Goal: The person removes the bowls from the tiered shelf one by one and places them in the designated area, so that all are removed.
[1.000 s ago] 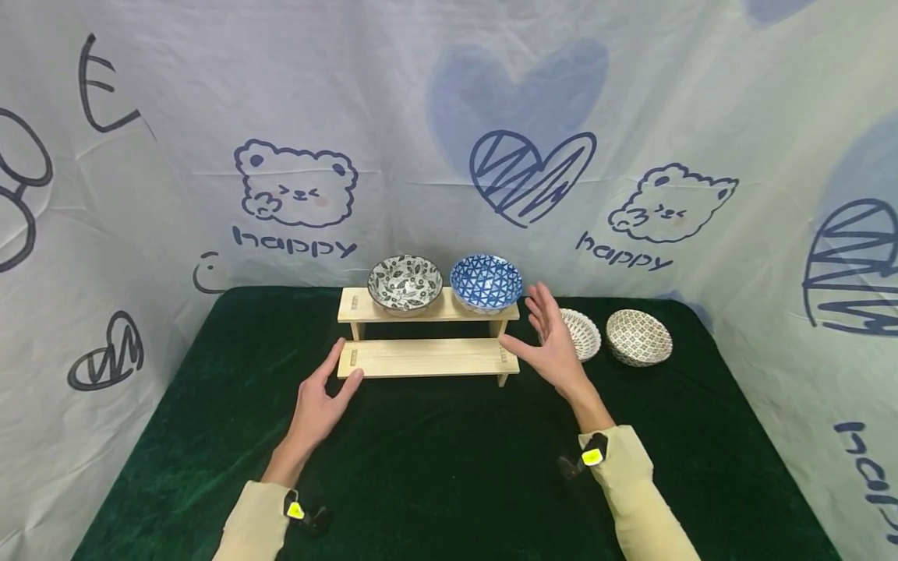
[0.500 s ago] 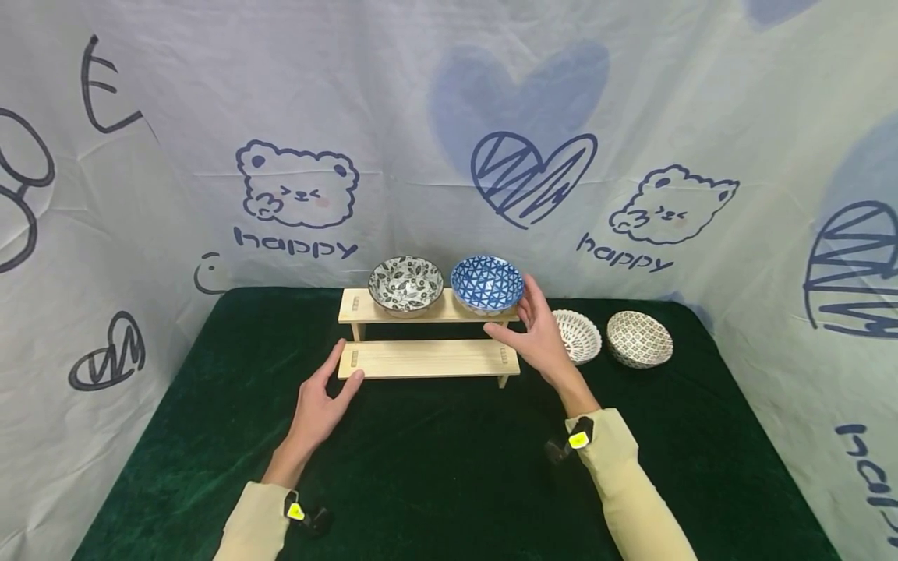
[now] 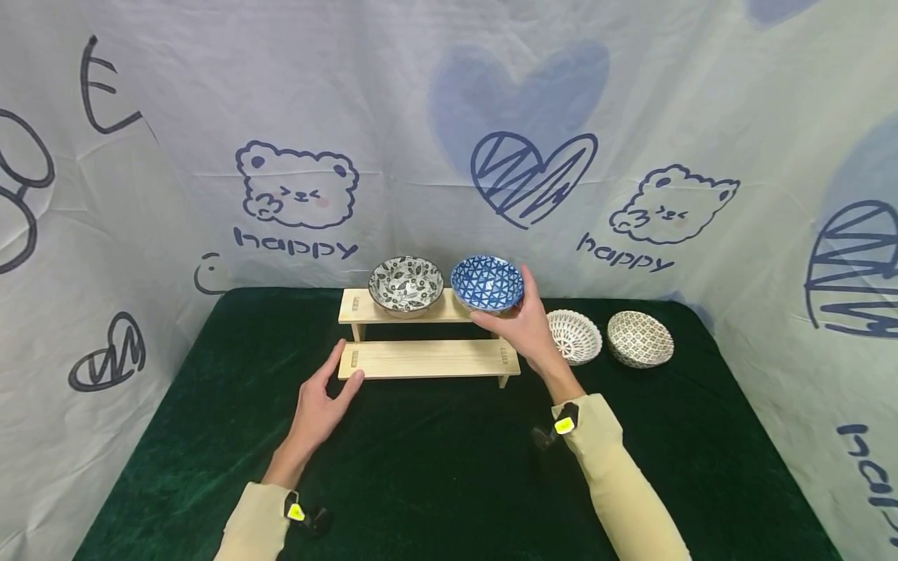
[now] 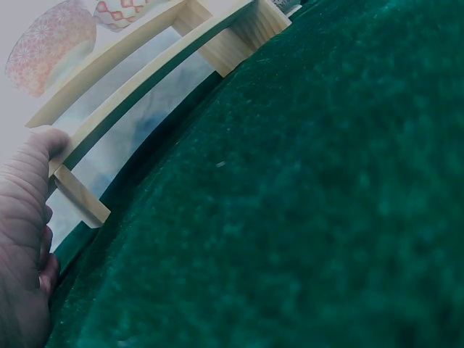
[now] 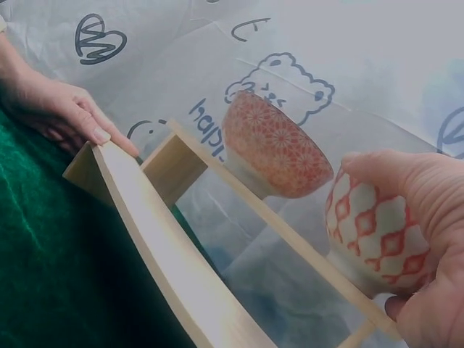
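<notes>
A two-tier wooden stand (image 3: 421, 360) has two patterned bowls on its upper tier. My left hand (image 3: 316, 409) holds the left end of the lower tier, thumb at the front edge and fingers at the end. My right hand (image 3: 531, 335) grips the blue-and-white bowl (image 3: 487, 282) at the right of the upper tier. Its thumb lies on the near side and its fingers reach round the right side. Red diamonds cover that bowl's outside (image 5: 377, 232) in the right wrist view. Left of it sits a bowl with a black floral inside (image 3: 405, 284).
Right of the stand, a white ribbed bowl (image 3: 577, 338) and a beige patterned bowl (image 3: 639, 339) rest on the dark green cloth (image 3: 435, 467). A white printed curtain (image 3: 414, 140) hangs close behind the stand.
My right hand has moved left from beside the stand to the blue-and-white bowl and taken hold of it. The left hand stays at the stand's left end.
</notes>
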Tool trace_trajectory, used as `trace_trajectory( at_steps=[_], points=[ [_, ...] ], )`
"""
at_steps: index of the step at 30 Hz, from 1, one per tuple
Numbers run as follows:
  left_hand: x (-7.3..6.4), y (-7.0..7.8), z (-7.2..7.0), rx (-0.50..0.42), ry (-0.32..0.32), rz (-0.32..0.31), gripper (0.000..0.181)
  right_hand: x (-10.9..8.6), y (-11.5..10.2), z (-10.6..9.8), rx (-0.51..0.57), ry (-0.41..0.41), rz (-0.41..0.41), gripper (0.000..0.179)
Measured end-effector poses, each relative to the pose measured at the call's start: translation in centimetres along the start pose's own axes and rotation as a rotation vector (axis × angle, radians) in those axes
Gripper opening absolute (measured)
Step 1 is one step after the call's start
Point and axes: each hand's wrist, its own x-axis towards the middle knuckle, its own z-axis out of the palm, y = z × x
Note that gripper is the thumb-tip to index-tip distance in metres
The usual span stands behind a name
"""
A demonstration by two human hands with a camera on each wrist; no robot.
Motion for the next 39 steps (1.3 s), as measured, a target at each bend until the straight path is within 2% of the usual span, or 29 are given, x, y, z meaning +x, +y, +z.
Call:
trace_trajectory(
  at_steps=[6,14,24,32,39],
  points=[
    [0.0,0.1,0.0,0.002,-0.001,-0.002,0.073,0.4,-0.4,0.4,-0.084,0.043,0.055,0.122],
    [0.2,0.1,0.1,0.008,0.004,0.004,0.072,0.7,0.0,0.7,-0.105,0.115,0.039,0.123],
    [0.0,0.3,0.0,-0.001,-0.007,0.004,0.073,0.3,0.5,1.0,-0.112,0.189,0.012,0.114],
    [0.0,0.1,0.1,0.009,0.005,0.005,0.072,-0.2,0.3,0.5,-0.065,0.201,-0.024,0.113],
    [0.0,0.2,-0.1,0.007,-0.003,0.006,0.073,-1.2,0.2,-0.4,-0.075,0.201,-0.025,0.112]
  ],
)
